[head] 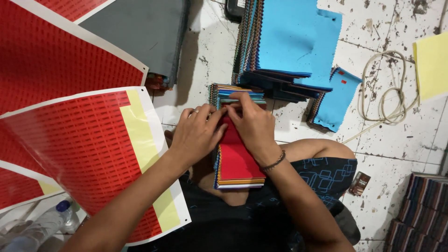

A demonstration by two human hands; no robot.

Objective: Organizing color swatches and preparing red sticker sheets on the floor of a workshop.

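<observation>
While the person sits on a stained white tiled floor (401, 140), large red label sheets (88, 144) with white borders and yellow strips fan out on the left side of the view; beyond the hands a tall pile of blue fabric swatches (291, 42) with pinked edges rises, a smaller blue pile (336, 100) leaning just beside it; a grey sheet (140, 32) lies at the top, and a yellow sheet (431, 65) shows at the right edge; a coiled cream cord (389, 93) rests on the tiles between the blue piles and the yellow sheet; stacks of dark swatches (422, 210) sit in the lower right corner. On the person's lap lies a stack of coloured swatches (238, 163), red on top; the left hand (198, 133) and the right hand (252, 123) meet over its far end, fingers pinched together on the red top swatch; a bracelet (274, 162) circles the right wrist; a clear plastic bottle (42, 224) lies at the lower left, and a small brown packet (359, 183) lies near the knee.
</observation>
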